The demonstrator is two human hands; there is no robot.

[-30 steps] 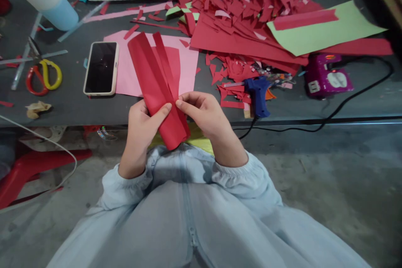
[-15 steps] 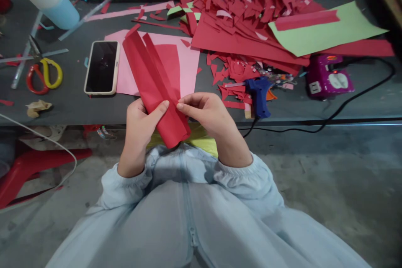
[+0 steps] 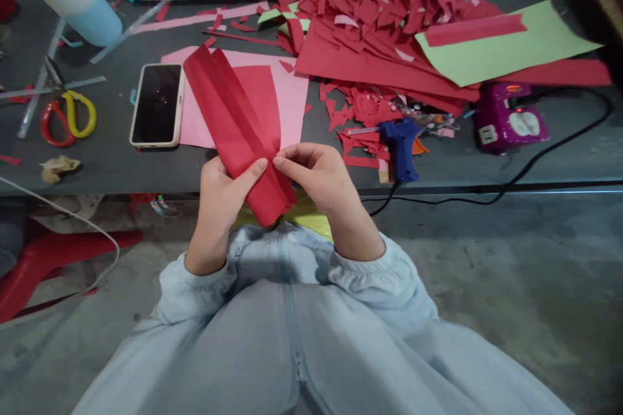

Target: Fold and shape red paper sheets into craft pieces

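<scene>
Both hands hold a folded sheet of red paper at the table's front edge. It slants up to the left, with lengthwise folds and a curled lower end. My left hand wraps the paper's left side, its thumb pressed on top. On the right edge, my right hand pinches the paper between thumb and forefinger, close to the left thumb. Under the far part of the paper lies a pink sheet. A phone with a pale case rests just left of it.
Scissors with red and yellow handles lie at the left. A blue glue gun and a purple box with a cord are at the right. Red paper scraps and a green sheet cover the back. A red stool stands below left.
The upper end of the red paper has shifted slightly left and its folds have spread a little. My left hand has moved slightly right, and its thumb is closer to the right hand.
</scene>
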